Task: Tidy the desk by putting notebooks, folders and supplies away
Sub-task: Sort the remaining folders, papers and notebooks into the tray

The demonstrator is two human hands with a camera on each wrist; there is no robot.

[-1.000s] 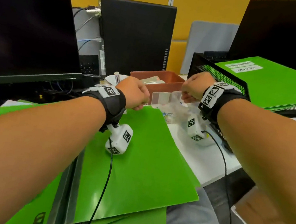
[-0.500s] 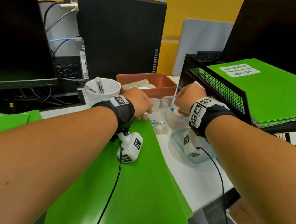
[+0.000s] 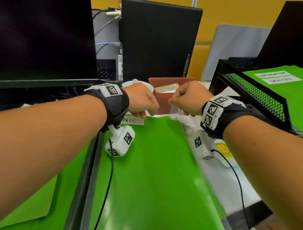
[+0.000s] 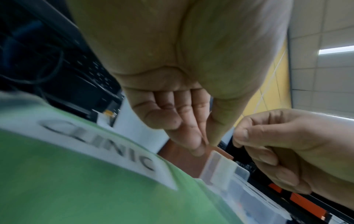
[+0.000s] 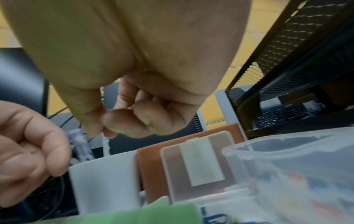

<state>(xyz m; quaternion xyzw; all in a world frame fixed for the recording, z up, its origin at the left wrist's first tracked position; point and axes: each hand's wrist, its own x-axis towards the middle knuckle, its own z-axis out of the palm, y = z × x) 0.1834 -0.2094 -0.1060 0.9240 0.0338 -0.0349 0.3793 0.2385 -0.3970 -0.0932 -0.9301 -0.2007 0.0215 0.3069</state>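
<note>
A green folder point(image 3: 159, 164) labelled CLINIC point(image 4: 76, 181) lies flat in front of me. Past its far edge stands a clear plastic supplies box point(image 5: 287, 166) with its lid point(image 3: 174, 109) up; small colourful items show blurred inside. My left hand point(image 3: 147, 114) hovers over the folder's label, thumb tip pressed against the fingertips point(image 4: 197, 144). My right hand point(image 3: 175, 102) hangs just above the lid point(image 5: 199, 159), fingers curled, thumb against the index finger point(image 5: 122, 121). I see nothing between the fingers of either hand. The two hands are a few centimetres apart.
A brown tray point(image 3: 170, 80) and a white mug point(image 3: 143, 84) sit behind the box. A black mesh rack point(image 3: 255, 93) at right holds a green folder point(image 3: 293, 98). A monitor point(image 3: 39, 23) and PC tower point(image 3: 156, 42) stand behind. More green folders point(image 3: 30, 195) lie at left.
Both hands have lifted off the clear box and drawn closer together above its lid. The CLINIC label has come into view below my left hand.
</note>
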